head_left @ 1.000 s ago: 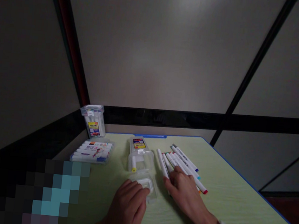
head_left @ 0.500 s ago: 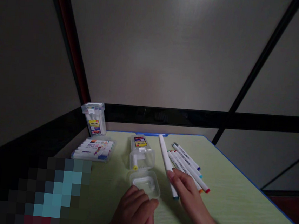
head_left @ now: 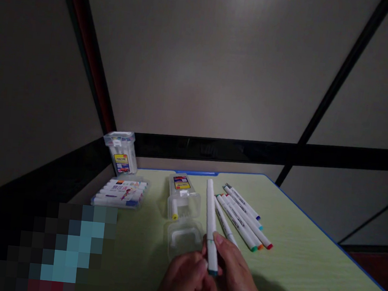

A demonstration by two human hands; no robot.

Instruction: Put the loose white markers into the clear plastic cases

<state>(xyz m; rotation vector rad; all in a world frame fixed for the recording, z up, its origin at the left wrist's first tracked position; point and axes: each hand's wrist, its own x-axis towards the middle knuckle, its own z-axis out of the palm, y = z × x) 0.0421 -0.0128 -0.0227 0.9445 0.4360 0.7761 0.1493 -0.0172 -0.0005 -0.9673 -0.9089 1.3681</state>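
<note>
A white marker [head_left: 211,209] with a dark teal end points away from me over the table. My right hand [head_left: 238,275] is closed on its lower part, thumb on top. At the marker's near end, my left hand [head_left: 186,277] has its fingers curled together against the barrel; part of their grip is hidden. Just beyond the left hand lies the open lid of a clear plastic case [head_left: 184,204], and a yellow-ended marker [head_left: 174,210] is inside that case. Several white markers [head_left: 242,218] with coloured ends lie in a loose group right of the held one.
A clear marker box [head_left: 124,157] stands at the table's back left corner. In front of it a flat pack of markers [head_left: 122,193] lies. The green table [head_left: 306,266] has a blue edge, with wall panels behind. A pixelated patch covers the lower left.
My left hand has moved right and closed at the marker's near end. The right hand has brought the marker closer and turned it more upright in view. More loose markers show now.
</note>
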